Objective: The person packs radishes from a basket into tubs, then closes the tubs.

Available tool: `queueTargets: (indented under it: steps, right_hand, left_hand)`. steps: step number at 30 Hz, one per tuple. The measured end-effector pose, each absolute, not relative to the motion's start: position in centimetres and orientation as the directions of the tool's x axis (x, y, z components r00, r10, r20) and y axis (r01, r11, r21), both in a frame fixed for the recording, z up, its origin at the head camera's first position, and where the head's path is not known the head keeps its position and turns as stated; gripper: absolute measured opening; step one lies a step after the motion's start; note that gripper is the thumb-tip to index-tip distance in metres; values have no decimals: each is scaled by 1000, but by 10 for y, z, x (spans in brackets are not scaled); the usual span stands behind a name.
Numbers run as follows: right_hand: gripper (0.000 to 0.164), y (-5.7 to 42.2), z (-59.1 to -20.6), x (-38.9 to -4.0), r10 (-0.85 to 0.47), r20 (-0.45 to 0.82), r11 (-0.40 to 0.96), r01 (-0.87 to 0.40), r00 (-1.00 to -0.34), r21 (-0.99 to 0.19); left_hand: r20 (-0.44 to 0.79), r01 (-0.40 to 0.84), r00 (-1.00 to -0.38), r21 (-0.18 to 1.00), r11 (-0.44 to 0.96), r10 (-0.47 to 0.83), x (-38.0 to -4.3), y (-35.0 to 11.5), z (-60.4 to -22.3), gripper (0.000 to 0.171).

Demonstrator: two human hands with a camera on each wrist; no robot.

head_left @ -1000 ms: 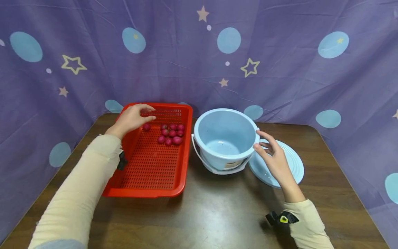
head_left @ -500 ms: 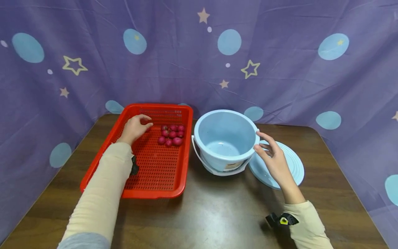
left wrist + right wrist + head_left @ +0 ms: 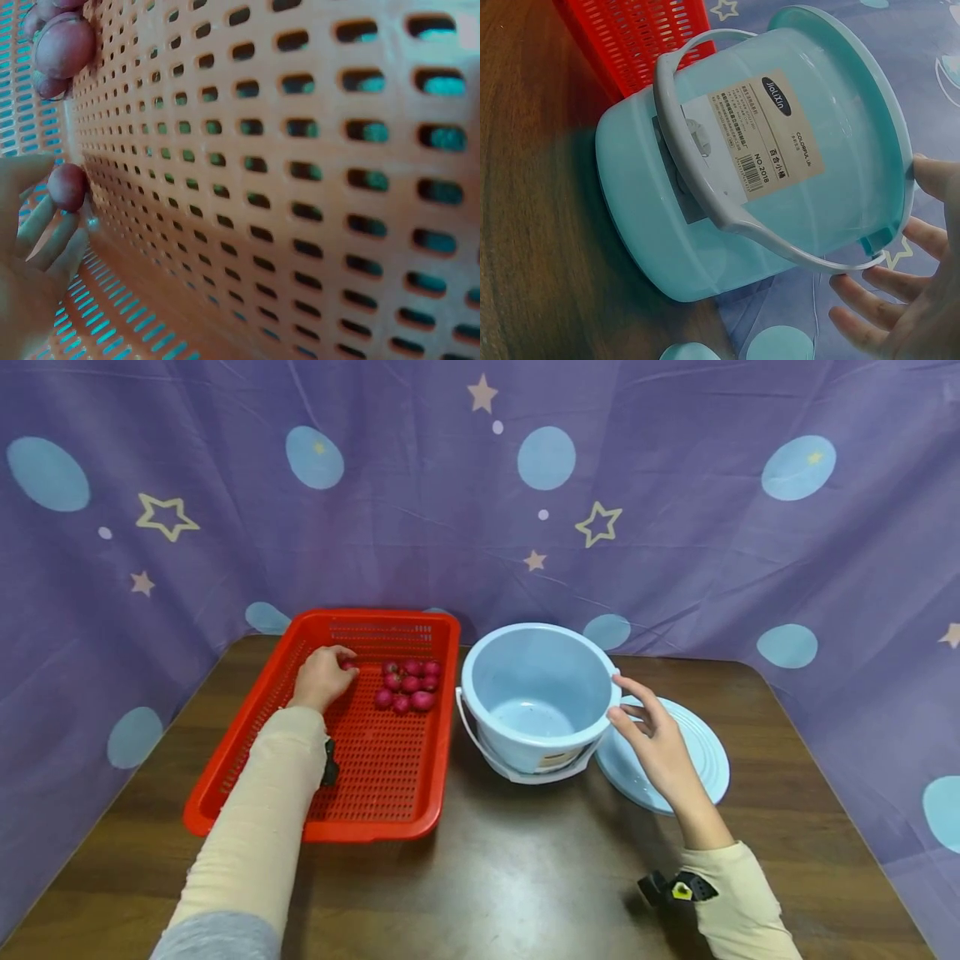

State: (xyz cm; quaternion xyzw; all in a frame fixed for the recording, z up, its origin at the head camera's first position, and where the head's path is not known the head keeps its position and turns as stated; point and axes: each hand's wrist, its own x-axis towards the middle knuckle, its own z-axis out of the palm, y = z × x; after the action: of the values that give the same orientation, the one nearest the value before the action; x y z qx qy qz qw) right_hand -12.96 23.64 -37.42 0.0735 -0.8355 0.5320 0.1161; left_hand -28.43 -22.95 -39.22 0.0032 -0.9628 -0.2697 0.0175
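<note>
Inside the red basket point(image 3: 367, 831), my left hand point(image 3: 321, 679) reaches down near the far left corner. Its thumb and fingers curl round a single small radish point(image 3: 67, 187), mostly covered by the hand in the head view. Several more dark-pink radishes point(image 3: 411, 682) lie grouped to the right on the basket floor. My right hand point(image 3: 657, 745) touches the right rim of the light-blue bucket point(image 3: 538, 689) with lightly bent, spread fingertips. The bucket stands upright, its handle point(image 3: 697, 176) hanging down at the front. Only small specks show on its inner bottom.
A round light-blue lid point(image 3: 697, 739) lies on the wooden table point(image 3: 525, 868) to the right of the bucket, partly under my right hand. A purple patterned cloth point(image 3: 450, 527) hangs close behind the basket and bucket.
My left hand has moved from above the basket's left side down into it, and its fingers have come round the lone radish. The right hand stays at the bucket rim.
</note>
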Motion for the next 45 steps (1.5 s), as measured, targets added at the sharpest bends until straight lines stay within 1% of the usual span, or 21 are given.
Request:
queueTargets:
  steps: [9,17,25,36,45]
  right_hand:
    - [49,237,-377,-128,-6,272,425,-249,-962,-870]
    - [48,234,-376,-132,-13,278,409,-259,-961,-875]
    - [48,234,-374,-132,-12,272,409,-253,-962,-877]
    - [49,237,-376,-132,-14,277,416,-258,-961,-872]
    - [48,235,-373,-131,-15,265,411,-247,-964,-877]
  left_hand:
    - [20,26,-1000,451,892,19,-289,-235,-403,32]
    - [38,45,-999,445,894,31,-292,-238,-400,31]
    - [72,131,-991,475,870,110,-289,-236,-375,31]
    - [165,273,-962,520,809,218,-277,-211,-334,29]
    - [232,372,-927,485,791,294,-261,-186,-310,29]
